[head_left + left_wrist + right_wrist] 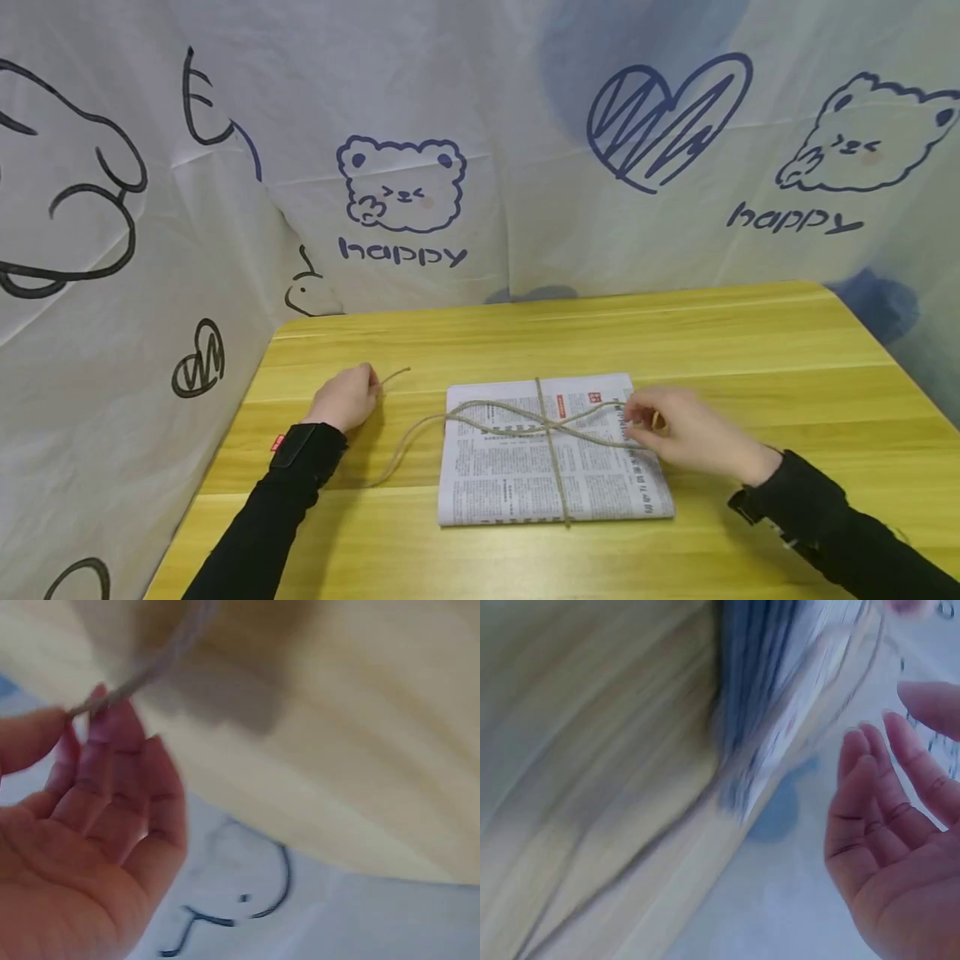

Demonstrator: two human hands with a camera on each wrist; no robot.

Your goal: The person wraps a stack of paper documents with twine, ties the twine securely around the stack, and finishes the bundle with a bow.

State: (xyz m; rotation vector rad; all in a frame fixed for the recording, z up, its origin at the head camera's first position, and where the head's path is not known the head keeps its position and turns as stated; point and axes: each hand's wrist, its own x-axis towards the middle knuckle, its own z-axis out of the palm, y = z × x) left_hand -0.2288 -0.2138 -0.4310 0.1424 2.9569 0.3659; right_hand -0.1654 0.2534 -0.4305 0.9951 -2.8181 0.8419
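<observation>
A stack of folded newspapers (pixel 510 492) lies on the table, with a length of twine (pixel 557 475) running across it from front to back. More twine crosses over the top sheet and trails off to the left and right. Left of the stack, my left hand (pixel 347 398) pinches a twine end between thumb and fingertip, plain in the left wrist view, where the twine (pixel 139 681) leads upward. My right hand (pixel 678 429) hovers at the stack's right edge beside the twine. In the right wrist view that hand (pixel 900 840) has thumb and fingers apart, holding nothing.
The yellow wood-grain table (pixel 787 358) extends around the stack. White cloth (pixel 525 167) printed with bears, hearts and lettering hangs behind the table and along its left side. The right wrist view is blurred, with loose twine (pixel 630 866) running past the stack's edge.
</observation>
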